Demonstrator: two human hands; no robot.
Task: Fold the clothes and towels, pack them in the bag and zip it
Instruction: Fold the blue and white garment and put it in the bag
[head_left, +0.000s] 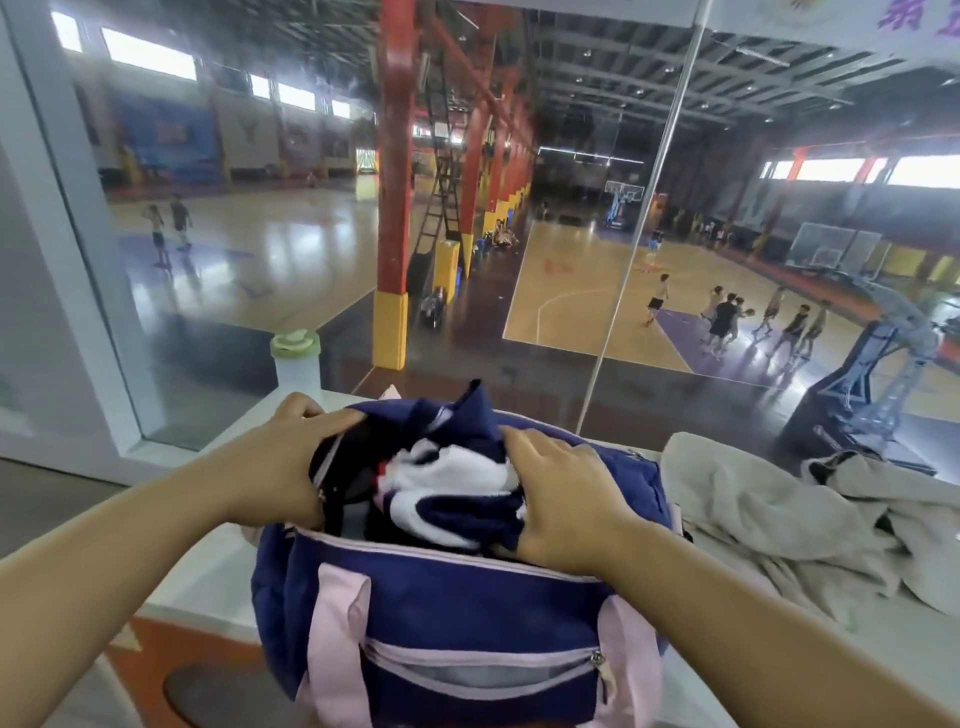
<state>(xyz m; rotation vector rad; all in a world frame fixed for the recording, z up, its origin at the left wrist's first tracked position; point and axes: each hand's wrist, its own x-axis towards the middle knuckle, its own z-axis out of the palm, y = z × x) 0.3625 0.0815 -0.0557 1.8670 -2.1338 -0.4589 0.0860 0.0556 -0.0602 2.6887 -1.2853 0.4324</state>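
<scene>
A navy duffel bag (467, 613) with pink straps and pink zipper trim stands open on a white ledge in front of me. A navy-and-white garment (452, 483) lies bunched in the bag's mouth, partly sticking up at the back. My left hand (280, 462) grips the left edge of the bag's opening and holds it apart. My right hand (566, 499) lies flat on the garment's right side, fingers spread over the cloth. A crumpled beige towel (779, 525) lies unfolded on the ledge to the right of the bag.
A translucent bottle with a green lid (296, 364) stands on the ledge behind my left hand. A glass window directly behind the ledge (197, 566) overlooks a basketball hall with people. An orange surface with a round stool sits below left.
</scene>
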